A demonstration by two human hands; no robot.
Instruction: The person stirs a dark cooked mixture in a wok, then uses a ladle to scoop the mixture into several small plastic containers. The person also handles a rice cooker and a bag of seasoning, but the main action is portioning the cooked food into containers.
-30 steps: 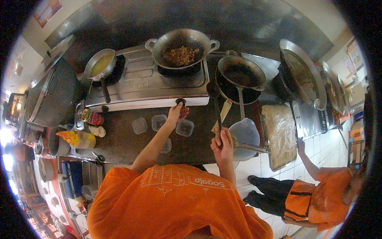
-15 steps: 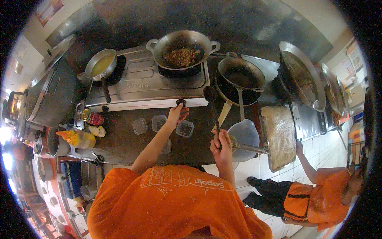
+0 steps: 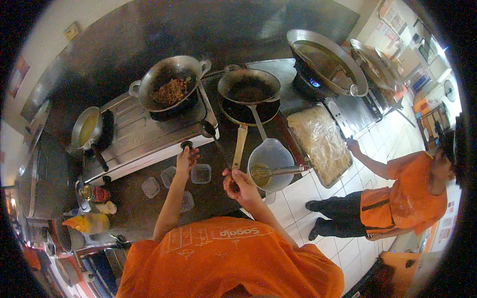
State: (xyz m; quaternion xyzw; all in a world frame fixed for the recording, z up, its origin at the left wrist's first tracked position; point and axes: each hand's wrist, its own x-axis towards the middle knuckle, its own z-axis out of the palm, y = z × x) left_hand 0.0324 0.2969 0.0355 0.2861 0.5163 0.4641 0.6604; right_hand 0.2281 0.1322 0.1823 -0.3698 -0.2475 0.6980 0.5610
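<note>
My left hand (image 3: pixel 187 160) is at the front of the gas stove (image 3: pixel 136 164), its fingertips at the black stove knob (image 3: pixel 187 144). My right hand (image 3: pixel 239 185) is closed round the handle of a dark ladle (image 3: pixel 208 129), whose bowl points up toward the stove's right corner. On the stove, a two-handled wok (image 3: pixel 149 92) holds browned, crumbled food (image 3: pixel 171 92). A saucepan (image 3: pixel 82 134) of yellowish liquid sits on the left burner. Just beyond my right hand, a translucent plastic jug (image 3: pixel 278 154) has a whisk (image 3: pixel 266 172) lying in it.
Several small clear plastic containers (image 3: pixel 201 174) lie on the dark counter below the stove. Two stacked pans (image 3: pixel 248 87) stand right of it. A plastic-covered tray (image 3: pixel 318 141) is farther right, near a co-worker (image 3: pixel 397 191) and a large wok (image 3: pixel 328 64) over a blue flame.
The view has swung to the right, so the stove sits farther left and tilted. My left hand stays by the knob, and my right hand keeps the ladle.
</note>
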